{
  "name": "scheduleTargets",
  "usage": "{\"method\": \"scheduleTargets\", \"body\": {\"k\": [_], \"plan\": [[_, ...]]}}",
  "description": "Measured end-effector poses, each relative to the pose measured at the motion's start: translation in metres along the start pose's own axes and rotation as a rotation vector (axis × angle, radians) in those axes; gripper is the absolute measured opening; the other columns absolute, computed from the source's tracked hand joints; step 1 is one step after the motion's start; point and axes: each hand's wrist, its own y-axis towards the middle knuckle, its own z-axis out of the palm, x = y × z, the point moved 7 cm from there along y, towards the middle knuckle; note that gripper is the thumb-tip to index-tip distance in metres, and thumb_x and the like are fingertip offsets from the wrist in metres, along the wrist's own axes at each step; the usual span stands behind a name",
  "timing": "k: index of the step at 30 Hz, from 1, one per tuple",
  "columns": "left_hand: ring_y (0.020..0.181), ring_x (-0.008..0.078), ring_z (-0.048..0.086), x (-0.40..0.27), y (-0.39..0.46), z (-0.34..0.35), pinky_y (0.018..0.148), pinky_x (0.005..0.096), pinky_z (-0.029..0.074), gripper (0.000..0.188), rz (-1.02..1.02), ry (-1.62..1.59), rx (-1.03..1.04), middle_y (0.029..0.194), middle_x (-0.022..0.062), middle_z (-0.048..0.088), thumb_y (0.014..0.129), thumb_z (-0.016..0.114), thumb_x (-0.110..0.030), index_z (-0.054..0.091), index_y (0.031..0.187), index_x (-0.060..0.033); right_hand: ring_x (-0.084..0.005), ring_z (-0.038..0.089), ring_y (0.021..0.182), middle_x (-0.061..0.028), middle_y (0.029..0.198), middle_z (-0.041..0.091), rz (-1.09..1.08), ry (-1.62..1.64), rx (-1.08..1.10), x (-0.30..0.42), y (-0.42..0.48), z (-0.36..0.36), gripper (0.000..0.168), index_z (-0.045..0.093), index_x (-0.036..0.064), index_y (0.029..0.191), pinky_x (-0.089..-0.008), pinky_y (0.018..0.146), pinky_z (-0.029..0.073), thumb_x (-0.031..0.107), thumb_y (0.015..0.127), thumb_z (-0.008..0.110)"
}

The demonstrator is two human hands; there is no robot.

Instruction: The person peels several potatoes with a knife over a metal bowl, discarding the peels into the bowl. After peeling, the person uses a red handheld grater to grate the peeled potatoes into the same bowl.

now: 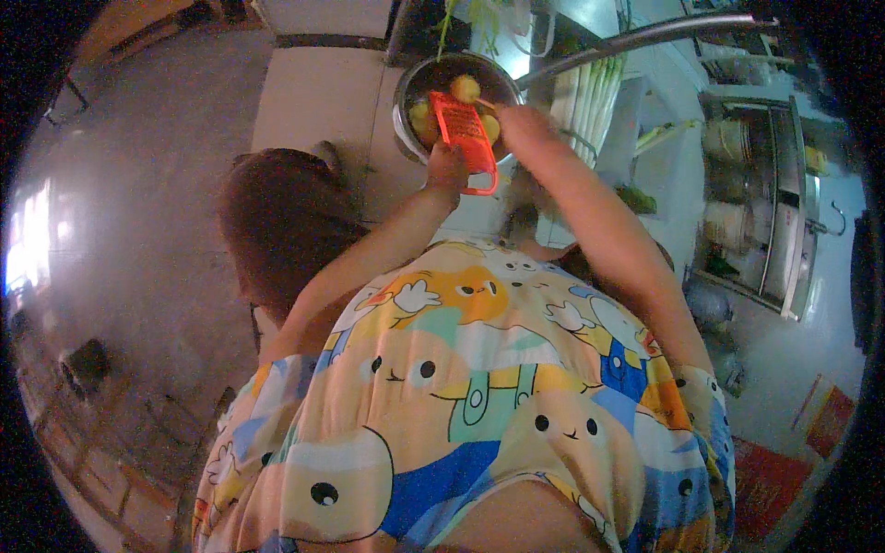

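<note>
My left hand (448,166) grips the lower end of an orange-red hand grater (462,128), near its looped handle. The grater leans over a round metal bowl (401,128). A pale yellow, round, peeled vegetable, perhaps a potato (464,88), is at the grater's upper end; whether it touches the grater is unclear. From it a thin stick (487,104) runs to my right hand (522,128), which is closed around the stick. More pale yellow pieces (422,117) lie in the bowl on both sides of the grater. Blur hides the fingers of my right hand.
Leafy green stems (484,31) hang at the bowl's far side. A curved metal bar (643,43) extends to the right, above long pale-green vegetables (594,90). A rack of dishes (740,186) stands further right. Red flat items (767,484) lie at the lower right.
</note>
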Motion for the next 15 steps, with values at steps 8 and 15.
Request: {"method": "scheduleTargets", "body": {"k": [8, 15], "plan": [[0.069, 0.0211, 0.056, -0.001, 0.016, -0.005, 0.056, 0.0354, 0.046, 0.012, 0.191, 0.14, -0.053, 0.082, 0.009, 0.056, 0.083, 0.045, -0.012, 0.051, 0.09, -0.0047, -0.0356, 0.061, 0.078, -0.0177, 0.087, 0.062, -0.048, 0.128, 0.042, -0.04, -0.1, -0.006, 0.039, 0.052, 0.018, 0.12, -0.0443, 0.068, 0.049, 0.007, 0.084, 0.044], [0.072, 0.0195, 0.057, 0.001, 0.003, 0.008, 0.059, 0.0318, 0.048, 0.013, 0.139, 0.118, 0.014, 0.083, 0.008, 0.056, 0.086, 0.041, -0.007, 0.05, 0.095, -0.0079, -0.0352, 0.061, 0.072, -0.0194, 0.077, 0.061, -0.013, 0.042, -0.151, -0.016, -0.037, 0.025, 0.034, 0.053, 0.015, 0.116, -0.0459, 0.062, 0.048, 0.011, 0.084, 0.043]]}}
